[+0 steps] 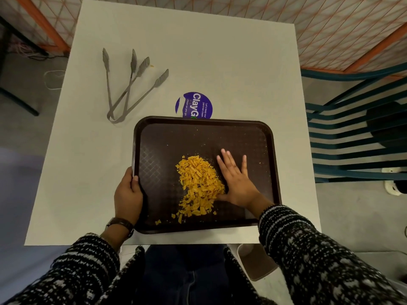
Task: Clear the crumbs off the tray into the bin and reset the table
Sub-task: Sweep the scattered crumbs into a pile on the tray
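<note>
A dark brown tray (154, 150) lies on the white table (198, 51) near its front edge. A heap of yellow-orange crumbs (198, 183) sits in the tray's middle, with a few loose bits toward the front rim. My left hand (127, 194) grips the tray's left rim, thumb over the edge. My right hand (236, 181) lies flat on the tray floor, fingers spread, its inner edge touching the right side of the crumb heap. No bin is in view.
Two metal tongs (130, 89) lie crossed on the table's far left. A round purple sticker (195, 105) sits just behind the tray. A teal slatted chair (356, 137) stands to the right of the table. A small crumb (152, 66) lies near the tongs.
</note>
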A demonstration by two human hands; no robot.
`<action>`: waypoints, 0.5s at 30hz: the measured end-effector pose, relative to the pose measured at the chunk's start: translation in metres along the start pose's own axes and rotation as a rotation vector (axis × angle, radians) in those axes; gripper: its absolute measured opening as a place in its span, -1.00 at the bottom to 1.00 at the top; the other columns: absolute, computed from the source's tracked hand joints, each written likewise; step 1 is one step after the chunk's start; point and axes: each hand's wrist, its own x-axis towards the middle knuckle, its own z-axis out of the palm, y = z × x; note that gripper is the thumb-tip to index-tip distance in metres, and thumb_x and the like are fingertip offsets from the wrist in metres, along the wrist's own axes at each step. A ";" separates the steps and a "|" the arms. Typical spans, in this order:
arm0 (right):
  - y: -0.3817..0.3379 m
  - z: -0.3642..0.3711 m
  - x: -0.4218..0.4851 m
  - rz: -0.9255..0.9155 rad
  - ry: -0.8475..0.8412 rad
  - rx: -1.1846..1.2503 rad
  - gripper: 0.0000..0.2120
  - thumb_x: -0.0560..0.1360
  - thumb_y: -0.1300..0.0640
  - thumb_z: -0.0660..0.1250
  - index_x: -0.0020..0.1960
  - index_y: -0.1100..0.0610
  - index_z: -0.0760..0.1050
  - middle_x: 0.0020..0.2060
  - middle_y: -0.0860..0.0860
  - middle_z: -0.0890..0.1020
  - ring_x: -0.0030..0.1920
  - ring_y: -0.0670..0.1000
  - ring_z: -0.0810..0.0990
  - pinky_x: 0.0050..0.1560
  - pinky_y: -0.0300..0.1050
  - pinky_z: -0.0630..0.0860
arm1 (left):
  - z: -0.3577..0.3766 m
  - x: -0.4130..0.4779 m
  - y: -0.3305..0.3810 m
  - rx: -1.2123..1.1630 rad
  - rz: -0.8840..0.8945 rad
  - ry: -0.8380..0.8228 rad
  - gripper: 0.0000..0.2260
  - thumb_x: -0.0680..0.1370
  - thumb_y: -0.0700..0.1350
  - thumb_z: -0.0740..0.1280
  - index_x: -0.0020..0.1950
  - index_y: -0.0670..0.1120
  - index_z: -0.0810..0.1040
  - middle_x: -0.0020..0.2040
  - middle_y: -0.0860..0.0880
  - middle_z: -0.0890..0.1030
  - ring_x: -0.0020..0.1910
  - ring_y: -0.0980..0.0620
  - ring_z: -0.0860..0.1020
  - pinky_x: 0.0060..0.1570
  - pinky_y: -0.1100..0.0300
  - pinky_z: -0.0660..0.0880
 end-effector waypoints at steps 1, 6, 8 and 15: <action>0.002 0.000 -0.005 0.002 -0.001 0.010 0.11 0.30 -0.42 0.25 0.49 0.10 -0.31 0.49 0.06 -0.29 0.49 0.02 -0.33 0.37 0.24 -0.45 | 0.000 0.000 0.001 -0.007 0.002 -0.001 -0.74 0.62 -0.21 0.07 0.26 -0.16 0.43 0.00 -0.12 0.58 -0.10 0.02 0.47 -0.12 0.22 0.36; 0.008 0.002 -0.036 0.035 -0.002 0.019 0.03 0.34 -0.46 0.15 0.50 0.08 -0.28 0.50 0.05 -0.24 0.49 -0.01 -0.31 0.39 0.20 -0.44 | -0.001 0.004 0.004 -0.021 -0.022 -0.005 -0.72 0.62 -0.20 0.06 0.30 -0.16 0.41 0.06 -0.11 0.57 -0.06 0.00 0.47 -0.06 0.19 0.37; 0.006 0.006 -0.046 0.011 -0.025 -0.010 0.04 0.34 -0.48 0.13 0.52 0.11 -0.22 0.51 0.06 -0.20 0.50 0.01 -0.27 0.40 0.26 -0.38 | 0.000 0.005 0.002 -0.017 -0.034 0.003 -0.72 0.62 -0.20 0.07 0.30 -0.16 0.42 0.09 -0.15 0.59 -0.04 -0.07 0.51 -0.05 0.18 0.36; -0.021 0.020 -0.030 -0.093 -0.027 -0.083 0.03 0.34 -0.49 0.07 0.50 0.09 -0.30 0.48 -0.02 -0.35 0.50 0.00 -0.26 0.34 0.28 -0.47 | 0.001 0.005 -0.004 -0.006 -0.044 -0.007 -0.70 0.62 -0.19 0.07 0.31 -0.15 0.42 0.12 -0.15 0.59 0.00 -0.06 0.51 0.01 0.17 0.39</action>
